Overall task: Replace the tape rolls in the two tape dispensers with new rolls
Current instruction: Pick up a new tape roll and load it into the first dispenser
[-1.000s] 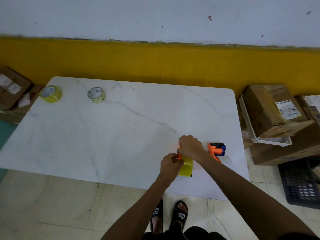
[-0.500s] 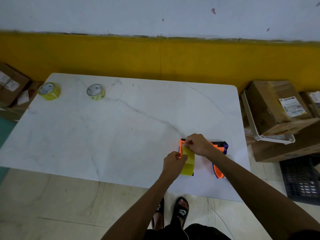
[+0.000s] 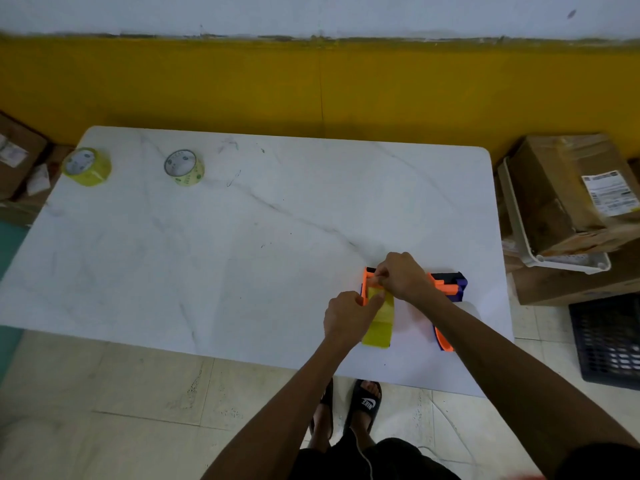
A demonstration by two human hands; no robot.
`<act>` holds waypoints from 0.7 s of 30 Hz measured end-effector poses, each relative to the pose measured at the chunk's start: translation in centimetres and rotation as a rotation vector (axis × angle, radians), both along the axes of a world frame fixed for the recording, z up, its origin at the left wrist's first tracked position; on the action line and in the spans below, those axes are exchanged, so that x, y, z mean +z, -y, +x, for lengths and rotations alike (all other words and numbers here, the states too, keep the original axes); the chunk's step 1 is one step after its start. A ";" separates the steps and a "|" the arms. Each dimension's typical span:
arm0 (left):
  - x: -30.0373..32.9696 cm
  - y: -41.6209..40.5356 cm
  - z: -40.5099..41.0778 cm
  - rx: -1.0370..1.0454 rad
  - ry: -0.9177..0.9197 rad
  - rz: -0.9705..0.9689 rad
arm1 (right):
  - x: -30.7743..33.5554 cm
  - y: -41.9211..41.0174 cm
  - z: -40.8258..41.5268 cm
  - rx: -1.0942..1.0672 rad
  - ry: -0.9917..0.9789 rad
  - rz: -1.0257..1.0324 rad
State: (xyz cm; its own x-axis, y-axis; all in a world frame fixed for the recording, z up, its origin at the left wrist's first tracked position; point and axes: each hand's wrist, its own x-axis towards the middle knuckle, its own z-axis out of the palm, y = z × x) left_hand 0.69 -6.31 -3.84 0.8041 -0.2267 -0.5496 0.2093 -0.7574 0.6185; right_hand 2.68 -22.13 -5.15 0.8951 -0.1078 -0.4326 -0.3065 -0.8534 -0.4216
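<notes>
We note both grips on the near dispenser (image 3: 367,285) at the table (image 3: 242,237) edge: right hand (image 3: 403,276) pinching the yellow tape (image 3: 379,322) end at its head, left hand (image 3: 346,315) pressed against its side, second dispenser (image 3: 450,289) just right, two rolls (image 3: 88,167) well apart far left.

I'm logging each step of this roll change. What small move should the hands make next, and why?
Probably draw the yellow tape strip forward through the orange-and-blue dispenser: the right hand pinches at its front, the left hand steadies it, so threading seems unfinished.
</notes>
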 end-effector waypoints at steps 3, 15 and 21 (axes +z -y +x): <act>0.0 0.2 0.1 -0.021 -0.007 0.024 | -0.7 0.3 0.4 -0.006 -0.046 -0.012; 0.8 -0.1 0.3 -0.148 0.023 0.126 | -0.8 1.7 1.2 0.175 -0.079 0.010; 2.2 0.5 1.2 -0.252 0.021 0.201 | -0.5 1.9 2.1 0.218 -0.147 -0.043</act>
State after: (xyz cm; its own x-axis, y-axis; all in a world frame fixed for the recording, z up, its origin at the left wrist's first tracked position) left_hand 1.85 -6.78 -1.62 0.7485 -0.3081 -0.5872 -0.0114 -0.8914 0.4531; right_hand 4.74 -23.99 -5.60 0.8272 0.0599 -0.5587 -0.1682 -0.9223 -0.3480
